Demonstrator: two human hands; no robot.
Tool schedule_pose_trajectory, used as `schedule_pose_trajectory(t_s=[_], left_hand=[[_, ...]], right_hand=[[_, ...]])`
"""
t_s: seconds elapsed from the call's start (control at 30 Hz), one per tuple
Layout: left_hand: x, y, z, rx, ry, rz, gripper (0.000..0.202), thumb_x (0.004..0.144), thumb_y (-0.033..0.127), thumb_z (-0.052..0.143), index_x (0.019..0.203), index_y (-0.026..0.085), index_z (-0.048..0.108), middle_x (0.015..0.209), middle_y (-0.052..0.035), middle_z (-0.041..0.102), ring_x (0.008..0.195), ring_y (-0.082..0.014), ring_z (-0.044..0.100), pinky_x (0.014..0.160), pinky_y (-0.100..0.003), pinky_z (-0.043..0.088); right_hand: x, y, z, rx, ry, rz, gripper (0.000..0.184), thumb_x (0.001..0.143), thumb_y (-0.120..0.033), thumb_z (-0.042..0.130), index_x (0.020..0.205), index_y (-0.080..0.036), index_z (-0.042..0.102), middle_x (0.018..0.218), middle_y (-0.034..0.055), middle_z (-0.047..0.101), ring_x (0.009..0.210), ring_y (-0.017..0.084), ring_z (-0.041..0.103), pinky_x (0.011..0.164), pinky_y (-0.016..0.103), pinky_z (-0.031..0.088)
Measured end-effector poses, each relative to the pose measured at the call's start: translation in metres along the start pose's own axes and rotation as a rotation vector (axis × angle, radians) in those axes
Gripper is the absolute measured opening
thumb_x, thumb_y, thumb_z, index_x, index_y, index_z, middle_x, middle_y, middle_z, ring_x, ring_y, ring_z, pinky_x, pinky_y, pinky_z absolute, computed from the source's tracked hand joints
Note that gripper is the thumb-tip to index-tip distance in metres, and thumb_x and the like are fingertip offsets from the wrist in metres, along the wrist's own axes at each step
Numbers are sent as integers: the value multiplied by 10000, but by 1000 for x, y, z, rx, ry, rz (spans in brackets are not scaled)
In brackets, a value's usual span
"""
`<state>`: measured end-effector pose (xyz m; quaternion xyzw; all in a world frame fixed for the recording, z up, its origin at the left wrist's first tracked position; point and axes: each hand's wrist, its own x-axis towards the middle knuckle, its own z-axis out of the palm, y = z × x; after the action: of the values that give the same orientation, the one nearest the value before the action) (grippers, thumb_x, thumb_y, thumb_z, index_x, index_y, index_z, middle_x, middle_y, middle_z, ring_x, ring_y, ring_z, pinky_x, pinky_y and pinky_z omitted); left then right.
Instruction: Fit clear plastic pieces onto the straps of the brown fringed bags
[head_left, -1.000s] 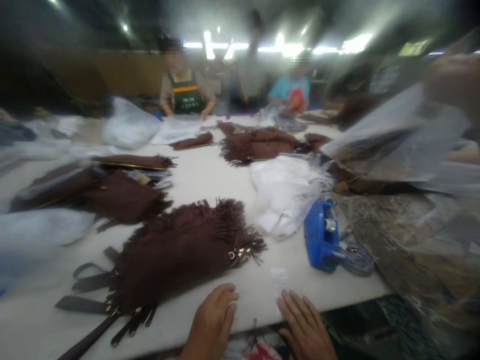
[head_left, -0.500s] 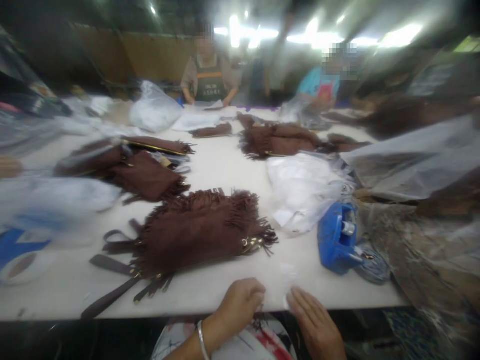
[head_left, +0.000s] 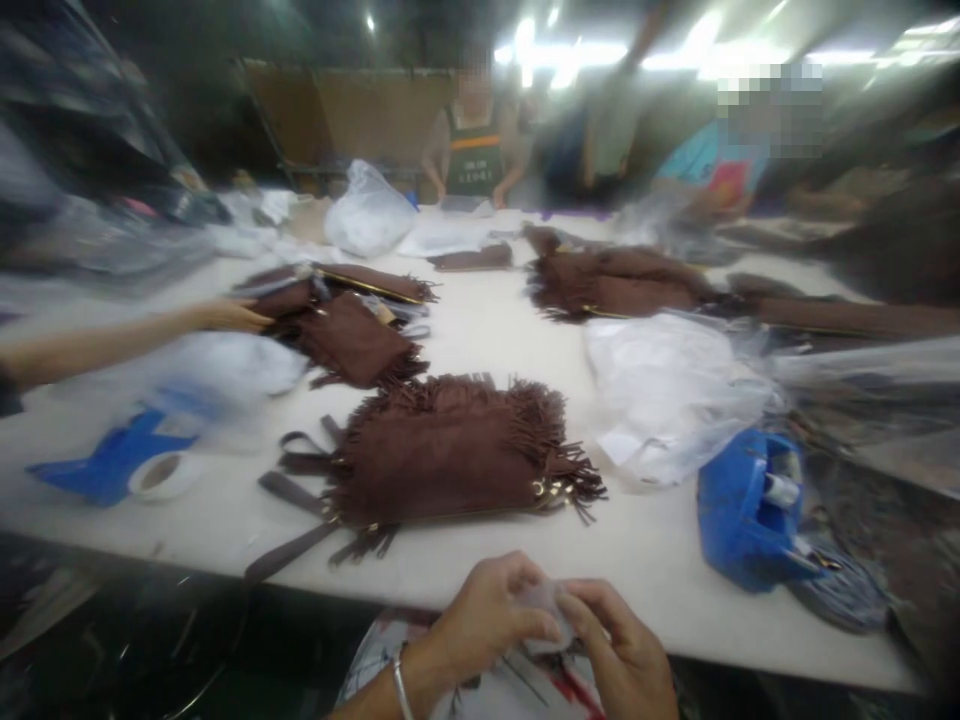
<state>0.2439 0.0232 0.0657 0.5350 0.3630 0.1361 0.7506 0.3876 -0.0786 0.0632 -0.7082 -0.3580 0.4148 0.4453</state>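
Observation:
My left hand [head_left: 487,615], with a bangle at the wrist, and my right hand [head_left: 622,640] meet in front of the table's near edge. Between their fingertips they pinch a small, pale, thin crumpled piece [head_left: 551,612]; blur hides whether it is plastic or paper. Beyond them on the white table [head_left: 465,560] lies a dark brown fringed bag [head_left: 442,455] with gold-coloured hardware and a strap trailing left. Neither hand touches the bag. To the right of my hands stands a blue tape dispenser [head_left: 739,510].
A coworker's arm [head_left: 135,335] reaches from the left onto other brown fringed bags [head_left: 352,340]. White plastic [head_left: 667,390] lies at right. A tape roll [head_left: 161,475] and a blue object [head_left: 112,465] are at left. Further people stand across the table.
My hands have come together, and the pale piece now sits between them. The view has swung left, and a coworker's arm has extended onto the bags at left.

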Motion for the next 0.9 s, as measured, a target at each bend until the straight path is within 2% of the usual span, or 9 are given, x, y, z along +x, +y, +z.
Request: schedule_pose_trajectory(t_s=[0.1, 0.17, 0.27, 0.4, 0.57, 0.73, 0.83, 0.9], left_hand=[[-8, -1, -16, -73, 118, -26, 225, 582, 250, 784, 694, 125, 634, 662, 7, 597, 643, -140, 506, 589, -235, 373], [-16, -2, -29, -86, 191, -30, 198, 613, 269, 756, 641, 132, 616, 616, 15, 574, 612, -130, 478, 577, -231, 353], [-31, -9, -47, -82, 288, -36, 204, 649, 295, 730, 626, 140, 600, 596, 22, 549, 588, -123, 460, 555, -227, 333], [-52, -21, -68, -26, 361, -49, 248, 709, 346, 709, 648, 138, 588, 589, 25, 517, 573, -119, 456, 523, -220, 313], [-73, -14, -88, -119, 352, -64, 340, 706, 421, 745, 808, 112, 649, 660, 12, 554, 596, -116, 472, 536, -216, 325], [-86, -3, -108, -131, 262, -29, 357, 786, 448, 661, 860, 103, 719, 769, -46, 657, 720, -162, 552, 655, -245, 396], [-88, -8, -116, -92, 324, -43, 289, 764, 385, 681, 841, 112, 736, 797, -62, 694, 761, -186, 578, 699, -264, 411], [-90, -13, -120, -75, 387, -43, 246, 738, 352, 702, 759, 108, 724, 724, -44, 677, 695, -167, 562, 656, -252, 398]], right_hand=[[11, 1, 18, 81, -31, 24, 324, 807, -520, 618, 925, -221, 656, 834, 32, 694, 767, 208, 639, 689, 269, 518], [18, 4, 33, 192, -34, 57, 385, 753, -513, 679, 1009, -227, 643, 852, 35, 683, 747, 203, 638, 644, 273, 519], [25, 5, 58, 330, -92, 102, 444, 708, -502, 721, 1054, -239, 631, 832, 24, 657, 738, 197, 636, 629, 279, 517], [30, 0, 89, 356, -208, 108, 411, 719, -473, 720, 1027, -221, 617, 786, 12, 619, 729, 189, 617, 655, 295, 503], [32, -13, 111, 221, -397, 52, 391, 776, -412, 676, 1092, -211, 564, 778, -3, 609, 719, 178, 606, 665, 291, 485], [36, -28, 120, -11, -456, -71, 318, 828, -376, 602, 1109, -235, 555, 816, 5, 652, 721, 179, 625, 688, 284, 486], [36, -36, 128, -78, -501, -129, 281, 827, -341, 587, 1092, -247, 576, 790, -1, 667, 701, 179, 627, 667, 275, 485], [35, -40, 135, -79, -513, -125, 266, 814, -334, 591, 1067, -252, 588, 757, -12, 664, 677, 174, 623, 632, 263, 480]])
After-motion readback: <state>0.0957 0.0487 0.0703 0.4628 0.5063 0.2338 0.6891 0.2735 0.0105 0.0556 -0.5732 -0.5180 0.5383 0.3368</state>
